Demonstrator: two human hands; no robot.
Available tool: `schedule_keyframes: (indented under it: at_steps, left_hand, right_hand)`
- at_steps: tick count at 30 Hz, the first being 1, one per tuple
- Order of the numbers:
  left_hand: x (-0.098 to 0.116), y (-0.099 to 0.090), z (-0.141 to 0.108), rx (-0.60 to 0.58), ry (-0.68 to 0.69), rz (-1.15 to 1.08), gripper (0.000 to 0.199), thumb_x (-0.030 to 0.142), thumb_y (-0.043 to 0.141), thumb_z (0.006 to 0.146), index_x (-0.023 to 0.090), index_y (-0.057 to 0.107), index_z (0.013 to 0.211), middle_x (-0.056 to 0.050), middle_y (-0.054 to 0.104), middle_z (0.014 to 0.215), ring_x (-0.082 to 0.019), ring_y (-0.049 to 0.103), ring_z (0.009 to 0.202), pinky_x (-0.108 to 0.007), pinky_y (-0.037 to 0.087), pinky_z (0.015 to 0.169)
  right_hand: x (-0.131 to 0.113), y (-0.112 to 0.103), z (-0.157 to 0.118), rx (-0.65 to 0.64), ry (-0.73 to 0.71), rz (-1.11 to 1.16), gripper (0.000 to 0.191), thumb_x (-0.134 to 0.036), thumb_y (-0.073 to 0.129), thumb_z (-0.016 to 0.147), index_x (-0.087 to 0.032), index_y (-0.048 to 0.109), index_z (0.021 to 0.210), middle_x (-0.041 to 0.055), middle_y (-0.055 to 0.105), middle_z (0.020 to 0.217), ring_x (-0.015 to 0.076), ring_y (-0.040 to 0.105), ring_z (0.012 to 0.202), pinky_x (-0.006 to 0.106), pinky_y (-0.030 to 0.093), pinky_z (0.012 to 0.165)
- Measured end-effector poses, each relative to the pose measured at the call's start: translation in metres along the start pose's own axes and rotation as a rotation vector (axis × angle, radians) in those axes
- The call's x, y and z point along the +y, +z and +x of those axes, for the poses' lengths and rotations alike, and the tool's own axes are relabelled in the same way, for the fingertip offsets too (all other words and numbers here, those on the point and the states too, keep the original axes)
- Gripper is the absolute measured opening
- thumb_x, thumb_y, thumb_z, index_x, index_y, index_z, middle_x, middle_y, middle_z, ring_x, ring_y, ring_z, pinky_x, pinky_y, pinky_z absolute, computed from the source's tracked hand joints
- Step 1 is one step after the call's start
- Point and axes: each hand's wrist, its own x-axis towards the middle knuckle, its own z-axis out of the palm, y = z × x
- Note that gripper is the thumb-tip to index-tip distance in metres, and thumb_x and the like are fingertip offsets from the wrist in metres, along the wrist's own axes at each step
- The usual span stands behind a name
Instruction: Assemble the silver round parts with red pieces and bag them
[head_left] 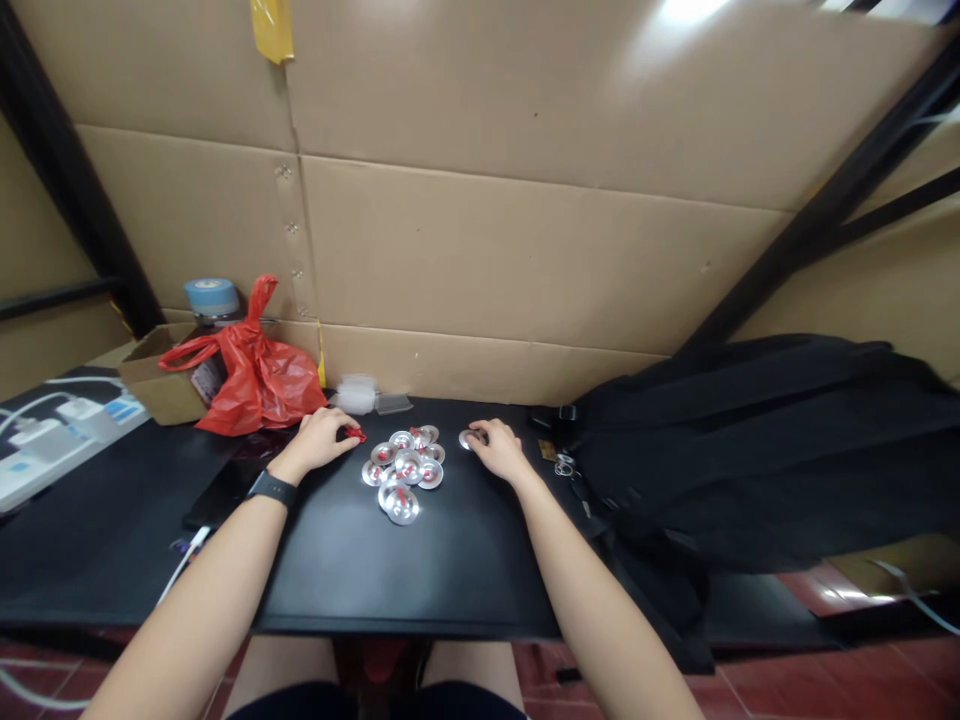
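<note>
Several small silver cymbals [409, 467], round with domed middles and bits of red ribbon, lie in an overlapping heap on the black tabletop [457, 570]. To the left of the heap, my left hand [324, 440] has its thumb and fingers closed around a piece of red ribbon [355, 434]; whether a cymbal is under it is hidden. My right hand [496, 448], right of the heap, grips a single small cymbal [466, 439] by its edge at the table surface. The fingers cover part of that cymbal.
Behind my left hand stand a red plastic bag [262, 375], a cardboard box [166, 385] and a blue-lidded jar [212, 298]. A dark phone [225, 495] and power strip [82, 430] lie left. A black backpack [750, 450] fills the right. Cardboard [480, 240] walls the back.
</note>
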Motion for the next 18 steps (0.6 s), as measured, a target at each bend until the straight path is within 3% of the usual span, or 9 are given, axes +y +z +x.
schedule_keyframes:
  at_steps: [7,11,15,18]
  left_hand:
    - [0.002,0.000,0.000,-0.002,0.025,-0.015,0.024,0.042,0.062,0.085,0.026,0.074,0.100,-0.007,0.072,0.107,-0.026,0.061,0.102,-0.038,0.044,0.088]
    - [0.016,-0.002,-0.001,-0.011,0.082,-0.041,0.026,0.040,0.061,0.088,0.027,0.072,0.107,-0.006,0.068,0.115,-0.026,0.057,0.111,-0.039,0.041,0.094]
    - [0.035,-0.001,-0.002,-0.099,0.177,-0.071,0.020,0.041,0.062,0.089,0.028,0.075,0.096,-0.004,0.068,0.106,-0.025,0.056,0.107,-0.037,0.038,0.092]
    - [0.042,0.006,-0.002,-0.097,0.184,-0.075,0.021,0.042,0.060,0.090,0.028,0.076,0.092,-0.004,0.068,0.103,-0.025,0.056,0.104,-0.038,0.037,0.090]
  right_hand:
    - [-0.002,-0.004,-0.002,-0.027,-0.002,-0.005,0.026,-0.035,0.058,0.092,-0.026,0.071,0.112,0.0071,0.065,0.108,0.0249,0.057,0.106,0.036,0.037,0.085]
    - [-0.004,-0.004,-0.003,-0.024,0.011,-0.024,0.026,-0.035,0.058,0.092,-0.027,0.072,0.112,0.0078,0.065,0.110,0.0262,0.056,0.108,0.038,0.037,0.087]
    - [-0.008,-0.007,-0.005,-0.022,0.006,-0.025,0.026,-0.038,0.058,0.092,-0.026,0.072,0.110,0.0079,0.065,0.108,0.0265,0.057,0.106,0.039,0.037,0.086]
    - [-0.011,-0.010,-0.007,-0.019,0.001,-0.022,0.027,-0.041,0.056,0.093,-0.027,0.072,0.108,0.0079,0.066,0.107,0.0271,0.057,0.106,0.040,0.037,0.086]
